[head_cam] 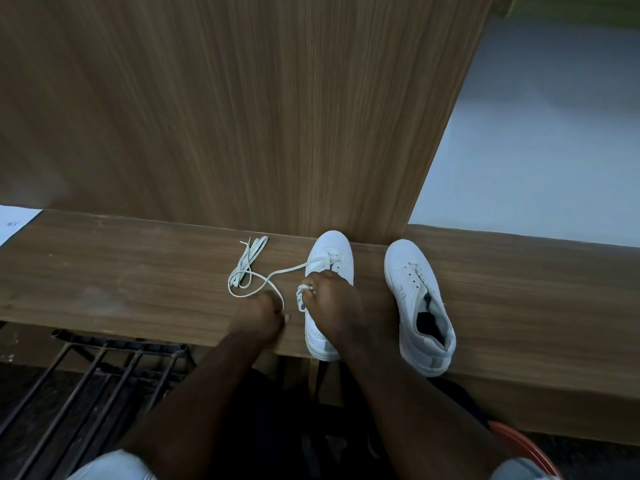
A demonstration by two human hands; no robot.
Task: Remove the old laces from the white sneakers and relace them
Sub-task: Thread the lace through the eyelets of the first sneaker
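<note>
Right hand (330, 299) curled over the tongue of the near sneaker (325, 296), grip pinching a small loop of flat white lace (277, 273) at the eyelets. Left hand (261, 315) fisted just beside the shoe, grip closed round the lace's long free end, which curves off in a slack loop across the bench (138, 271). Smooth white leather-look upper, thick ribbed sole, heel jutting past the bench edge. Second sneaker (417, 306) apart to the right, unlaced, eyelets bare. Limp bundle of spare laces (247, 259) lying near the wood-grain back panel (242, 116).
</note>
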